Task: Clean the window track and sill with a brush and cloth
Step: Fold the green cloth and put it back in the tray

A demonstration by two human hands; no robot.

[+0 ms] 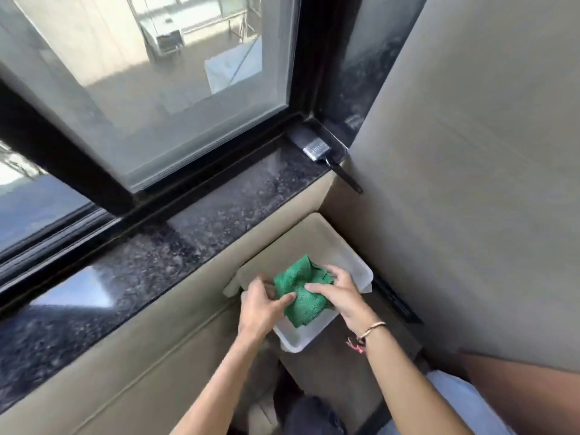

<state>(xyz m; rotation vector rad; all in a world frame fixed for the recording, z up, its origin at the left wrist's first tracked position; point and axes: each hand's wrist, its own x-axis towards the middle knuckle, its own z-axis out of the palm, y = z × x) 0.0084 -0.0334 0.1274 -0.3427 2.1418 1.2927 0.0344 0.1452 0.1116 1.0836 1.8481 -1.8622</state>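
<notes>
A green cloth (302,291) is bunched over a white plastic tub (295,343) below the sill. My left hand (262,306) grips the cloth's left side, thumb pressed on it. My right hand (340,297) holds its right side, fingers curled over the top. A flat paintbrush (317,149) with black bristles, metal ferrule and black handle lies at the right end of the dark granite sill (175,243), handle sticking out over the edge. The black window track (201,180) runs along the base of the glass.
The sliding window pane (150,89) in its black frame is shut over the track. A beige wall (470,183) stands close on the right and a beige wall below the sill. A dark strip lies on the floor beside the tub.
</notes>
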